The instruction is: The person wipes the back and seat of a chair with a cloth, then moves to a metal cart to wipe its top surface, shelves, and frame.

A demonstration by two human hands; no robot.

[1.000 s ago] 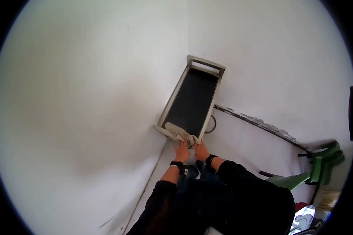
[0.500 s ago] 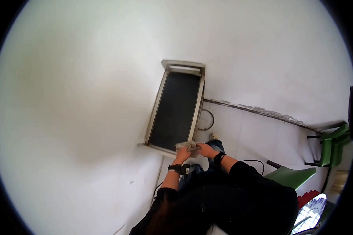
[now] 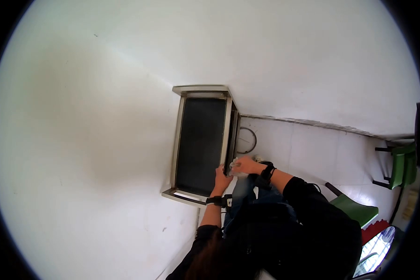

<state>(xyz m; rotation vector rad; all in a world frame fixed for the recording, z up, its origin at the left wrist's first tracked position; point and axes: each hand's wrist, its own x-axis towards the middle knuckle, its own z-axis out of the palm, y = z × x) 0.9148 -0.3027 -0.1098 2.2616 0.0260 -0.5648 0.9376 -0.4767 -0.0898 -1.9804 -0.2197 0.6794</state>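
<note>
A low table (image 3: 201, 144) with a dark top and a pale metal frame stands against the wall. My left hand (image 3: 222, 180) is at its right edge near the front corner, fingers and thumb around the metal rail (image 3: 227, 135). To the right of it, my right hand (image 3: 248, 165) is closed on a crumpled light cloth (image 3: 236, 169), held beside the table's edge. The fingers of my right hand are partly hidden by the cloth and slightly blurred.
A thin ring (image 3: 254, 140) lies on the tiled floor by the table. Green chairs (image 3: 354, 210) stand at the right, more green chairs (image 3: 401, 165) farther back. A red-edged mirror-like oval (image 3: 375, 252) is at the lower right. White walls bound the left and back.
My hands have moved apart: the left has gone from the cloth to the table's rail, while the right keeps the cloth and has moved right. The view has shifted a little.
</note>
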